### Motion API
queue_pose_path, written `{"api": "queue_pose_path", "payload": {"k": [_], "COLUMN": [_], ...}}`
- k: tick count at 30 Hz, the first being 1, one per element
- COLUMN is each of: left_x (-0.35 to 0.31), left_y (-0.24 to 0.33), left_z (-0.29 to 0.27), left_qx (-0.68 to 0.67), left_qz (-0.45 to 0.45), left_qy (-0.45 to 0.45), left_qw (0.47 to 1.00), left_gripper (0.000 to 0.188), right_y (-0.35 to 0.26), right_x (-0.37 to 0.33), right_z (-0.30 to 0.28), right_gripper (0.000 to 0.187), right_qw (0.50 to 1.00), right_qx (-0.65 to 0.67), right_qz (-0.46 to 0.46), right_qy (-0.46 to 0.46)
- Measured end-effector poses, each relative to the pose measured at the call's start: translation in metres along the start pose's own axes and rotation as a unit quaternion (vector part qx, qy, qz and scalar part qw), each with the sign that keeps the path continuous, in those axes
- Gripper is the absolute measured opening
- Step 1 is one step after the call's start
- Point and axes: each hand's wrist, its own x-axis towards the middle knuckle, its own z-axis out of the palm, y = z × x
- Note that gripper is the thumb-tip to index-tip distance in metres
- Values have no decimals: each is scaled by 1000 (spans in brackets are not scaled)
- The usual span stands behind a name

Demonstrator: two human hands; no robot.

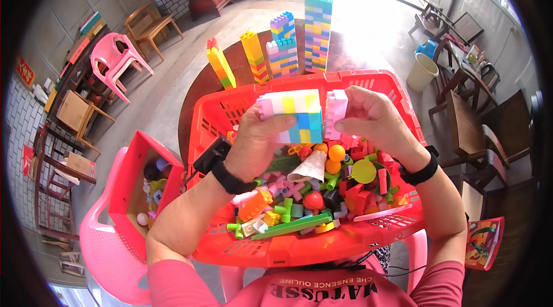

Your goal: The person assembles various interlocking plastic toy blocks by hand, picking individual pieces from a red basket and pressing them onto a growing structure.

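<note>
gripping a multicoloured rectangular plastic-brick block (298,115), the left hand (252,142) is holding above a red plastic basket (253,255); the right hand (375,118) is pinching a narrow pink plastic-brick strip (334,112) just beside the block.

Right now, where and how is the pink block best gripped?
Probably along its right side, coming from the right, pinched between thumb and fingers of the right hand: the pink block is long and narrow, and its left side faces the block wall in the left hand, with little room between.
</note>
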Motion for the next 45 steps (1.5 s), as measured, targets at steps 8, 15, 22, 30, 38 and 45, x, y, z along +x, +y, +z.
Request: {"api": "queue_pose_path", "payload": {"k": [8, 15, 22, 30, 38, 45], "left_x": [-3, -12, -12, -15, -15, -15], "left_y": [-7, -6, -5, 2, 5, 6], "left_z": [7, 9, 12, 15, 18, 17], "left_qx": [96, 143, 130, 150, 187, 231], "left_qz": [52, 112, 121, 93, 59, 61], "left_qy": [38, 8, -9, 2, 22, 31], "left_qw": [993, 983, 984, 984, 980, 971], "left_gripper": [42, 47, 47, 45, 42, 41], "right_y": [-8, -17, -14, -11, -5, -6], "right_x": [-1, -5, -5, -8, -12, -11], "right_z": [1, -3, -2, 0, 2, 7], "right_gripper": [24, 28, 31, 33, 38, 37], "right_qw": [992, 981, 981, 980, 977, 983], "right_qx": [-113, -163, -142, -144, -157, -124], "right_qz": [-14, -60, -91, -107, -85, 5], "right_qy": [-50, -87, -93, -89, -116, -132]}}
